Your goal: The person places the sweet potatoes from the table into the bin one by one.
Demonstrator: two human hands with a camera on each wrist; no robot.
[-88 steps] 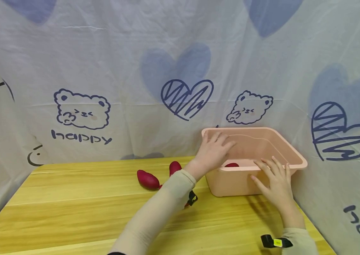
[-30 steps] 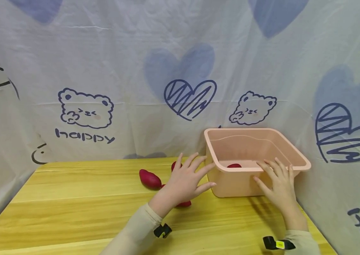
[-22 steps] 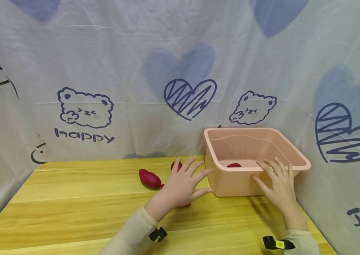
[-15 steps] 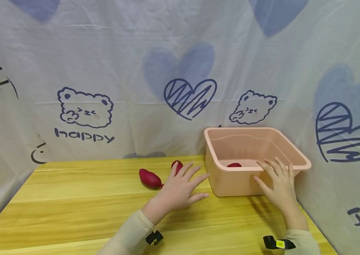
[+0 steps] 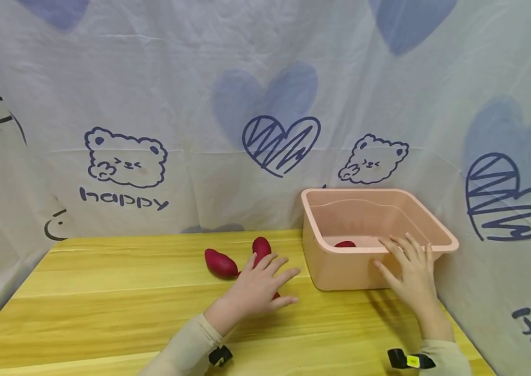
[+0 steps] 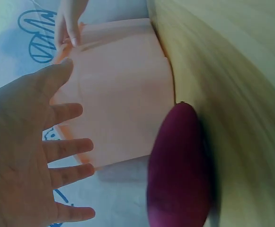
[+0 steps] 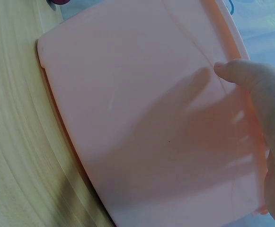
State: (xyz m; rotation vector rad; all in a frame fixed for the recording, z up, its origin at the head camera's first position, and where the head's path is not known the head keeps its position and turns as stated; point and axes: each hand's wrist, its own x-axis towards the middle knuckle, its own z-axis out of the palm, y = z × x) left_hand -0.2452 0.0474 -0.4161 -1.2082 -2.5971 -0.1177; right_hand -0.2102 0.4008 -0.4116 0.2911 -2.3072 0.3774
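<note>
My left hand (image 5: 256,287), palm down with fingers spread, is over the dark red sweet potatoes in the middle of the table. One sweet potato (image 5: 220,263) lies left of it, another sweet potato (image 5: 261,246) just beyond its fingers, and a third is mostly covered by the hand. In the left wrist view a sweet potato (image 6: 177,170) lies apart from the fingers, which hold nothing. At the right, my right hand (image 5: 413,274) holds the near rim of a pink plastic bin (image 5: 340,271), fingers over the edge and thumb outside. Inside, part of a sweet potato (image 5: 345,244) shows.
The light wooden table (image 5: 105,308) carries everything. A white cloth (image 5: 190,94) with blue hearts and bears hangs behind and along both sides, close to the bin's back and right side. Each wrist wears a small black camera (image 5: 220,356).
My left hand has come out from above the bin and moved left and nearer, lowering over the sweet potatoes, with fingers spread. The right hand stays at the bin's rim.
</note>
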